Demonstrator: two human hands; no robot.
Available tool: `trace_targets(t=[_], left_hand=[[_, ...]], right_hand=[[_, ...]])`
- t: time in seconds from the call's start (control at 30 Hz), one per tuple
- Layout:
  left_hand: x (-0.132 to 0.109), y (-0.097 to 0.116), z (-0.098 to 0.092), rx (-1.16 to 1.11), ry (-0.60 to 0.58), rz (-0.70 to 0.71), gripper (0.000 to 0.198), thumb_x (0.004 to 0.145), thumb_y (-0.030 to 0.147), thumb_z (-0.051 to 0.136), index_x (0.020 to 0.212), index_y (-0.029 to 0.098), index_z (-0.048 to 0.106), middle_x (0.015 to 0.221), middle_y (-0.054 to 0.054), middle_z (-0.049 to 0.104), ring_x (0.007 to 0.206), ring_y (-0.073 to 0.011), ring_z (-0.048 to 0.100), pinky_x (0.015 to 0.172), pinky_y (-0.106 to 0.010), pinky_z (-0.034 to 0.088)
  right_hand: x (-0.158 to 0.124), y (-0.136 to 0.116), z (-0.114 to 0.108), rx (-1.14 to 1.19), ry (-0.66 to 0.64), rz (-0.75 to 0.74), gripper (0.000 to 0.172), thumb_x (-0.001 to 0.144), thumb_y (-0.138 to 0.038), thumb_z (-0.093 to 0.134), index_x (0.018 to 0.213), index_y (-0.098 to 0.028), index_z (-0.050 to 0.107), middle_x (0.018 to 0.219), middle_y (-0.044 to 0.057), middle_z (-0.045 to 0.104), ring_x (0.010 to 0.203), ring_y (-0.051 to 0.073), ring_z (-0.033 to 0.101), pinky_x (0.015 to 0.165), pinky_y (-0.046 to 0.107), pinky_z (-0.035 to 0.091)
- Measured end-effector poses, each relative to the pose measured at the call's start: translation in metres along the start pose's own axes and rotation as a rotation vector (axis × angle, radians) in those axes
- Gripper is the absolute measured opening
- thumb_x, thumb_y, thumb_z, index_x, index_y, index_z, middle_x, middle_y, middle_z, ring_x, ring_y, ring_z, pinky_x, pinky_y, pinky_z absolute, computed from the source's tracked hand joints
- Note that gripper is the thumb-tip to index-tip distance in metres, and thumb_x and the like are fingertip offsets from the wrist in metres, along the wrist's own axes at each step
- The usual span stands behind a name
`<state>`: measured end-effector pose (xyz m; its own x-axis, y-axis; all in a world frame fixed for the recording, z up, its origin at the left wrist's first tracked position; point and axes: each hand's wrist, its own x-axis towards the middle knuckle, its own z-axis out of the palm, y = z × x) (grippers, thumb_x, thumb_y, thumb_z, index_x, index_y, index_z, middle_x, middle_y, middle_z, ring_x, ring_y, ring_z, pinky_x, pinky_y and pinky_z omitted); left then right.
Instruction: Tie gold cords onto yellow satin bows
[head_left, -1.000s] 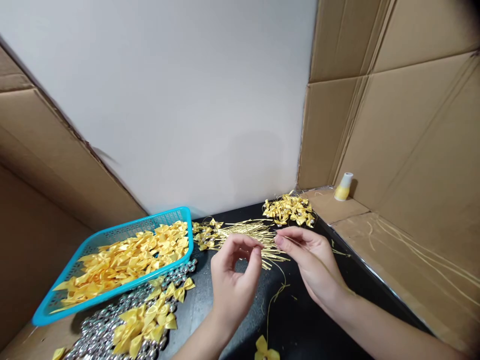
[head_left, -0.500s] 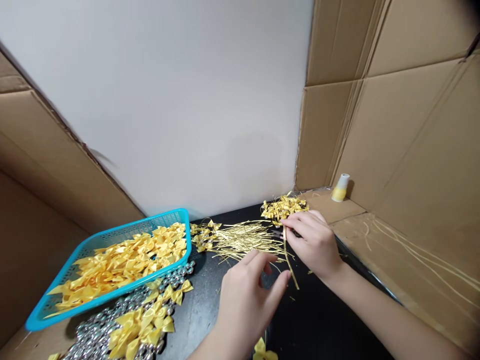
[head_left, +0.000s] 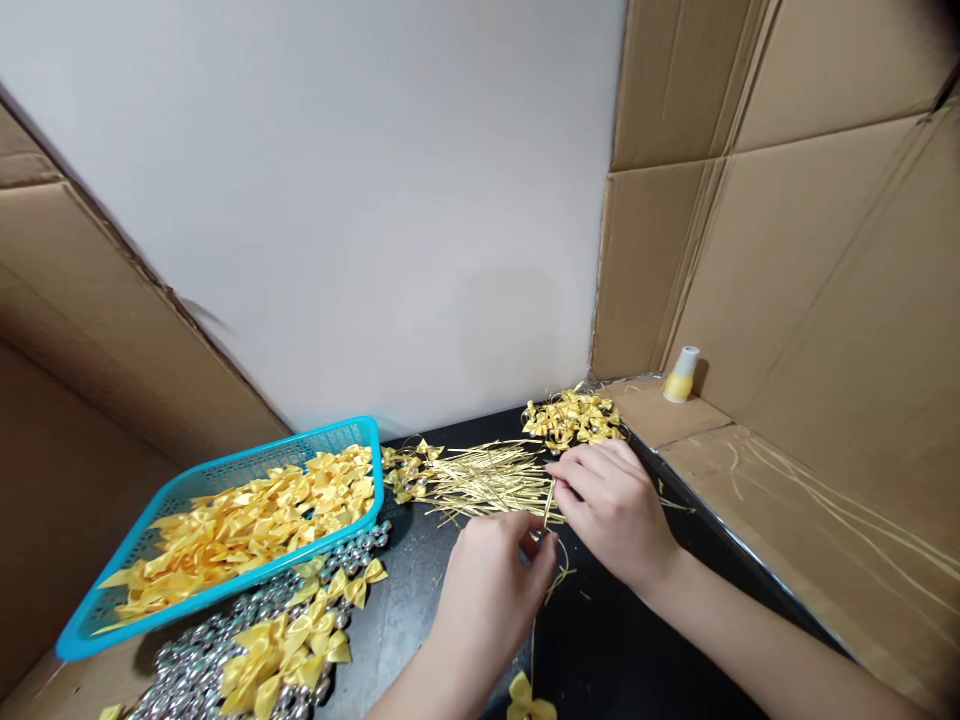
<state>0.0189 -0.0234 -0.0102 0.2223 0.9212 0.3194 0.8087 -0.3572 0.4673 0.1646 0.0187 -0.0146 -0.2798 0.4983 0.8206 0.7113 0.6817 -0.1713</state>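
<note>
A short gold twist tie [head_left: 549,503] runs between my two hands, over the black table. My right hand [head_left: 611,500] pinches its upper end, and the fingers of my left hand [head_left: 499,570] are closed on its lower end. A small shiny spot shows at my left fingertips, too small to name. Just beyond the hands lies a loose pile of gold twist ties [head_left: 491,480]. Below my left hand, a yellow ribbon bow [head_left: 531,700] lies at the bottom edge with a thin thread rising from it.
A blue basket [head_left: 217,597] full of yellow bows stands at left. Silver bells or beads [head_left: 191,655] with several bows lie before it. Small bow pieces [head_left: 574,418] are heaped at the back. A thread cone [head_left: 681,376] stands on cardboard [head_left: 795,520] at right.
My left hand has closed from open fingers onto the twist tie's lower end. My right hand has come slightly down and left, bringing the two hands close together.
</note>
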Motion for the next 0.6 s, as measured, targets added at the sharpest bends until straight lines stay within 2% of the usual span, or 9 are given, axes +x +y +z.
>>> trace_targets(t=[0.13, 0.27, 0.5, 0.6], left_hand=[[0.004, -0.005, -0.003, 0.001, 0.054, 0.009, 0.022, 0.077, 0.013, 0.055, 0.059, 0.02, 0.064, 0.052, -0.001, 0.066, 0.044, -0.0152, 0.058, 0.044, -0.023, 0.04], [0.007, -0.009, -0.009, -0.127, 0.191, 0.025, 0.013, 0.078, 0.013, 0.058, 0.073, 0.018, 0.068, 0.06, -0.001, 0.07, 0.047, -0.0143, 0.062, 0.048, -0.023, 0.047], [0.0, -0.007, -0.015, -0.352, 0.444, 0.095, 0.013, 0.077, 0.012, 0.065, 0.085, 0.019, 0.073, 0.076, -0.003, 0.076, 0.063, -0.0152, 0.07, 0.061, -0.024, 0.057], [-0.003, -0.007, -0.014, -0.51, 0.501, 0.04, 0.019, 0.078, 0.011, 0.066, 0.09, 0.023, 0.074, 0.085, -0.002, 0.077, 0.075, -0.0161, 0.073, 0.068, -0.024, 0.059]], right_hand=[[0.002, -0.001, 0.001, 0.153, -0.002, 0.134, 0.022, 0.077, -0.003, 0.054, 0.075, -0.019, 0.068, 0.071, 0.003, 0.069, 0.066, 0.017, 0.063, 0.069, 0.032, 0.046], [0.003, -0.005, 0.001, 0.435, 0.006, 0.367, 0.016, 0.077, -0.007, 0.059, 0.074, -0.02, 0.069, 0.072, 0.002, 0.07, 0.067, 0.017, 0.065, 0.062, 0.028, 0.05], [0.0, -0.023, -0.004, 0.857, 0.098, 0.649, 0.004, 0.078, -0.022, 0.07, 0.075, -0.022, 0.071, 0.075, 0.002, 0.071, 0.072, 0.017, 0.067, 0.068, 0.029, 0.054], [-0.002, -0.028, -0.003, 1.061, 0.117, 0.8, 0.003, 0.074, -0.023, 0.074, 0.076, -0.022, 0.072, 0.074, 0.002, 0.072, 0.072, 0.017, 0.068, 0.068, 0.028, 0.056]])
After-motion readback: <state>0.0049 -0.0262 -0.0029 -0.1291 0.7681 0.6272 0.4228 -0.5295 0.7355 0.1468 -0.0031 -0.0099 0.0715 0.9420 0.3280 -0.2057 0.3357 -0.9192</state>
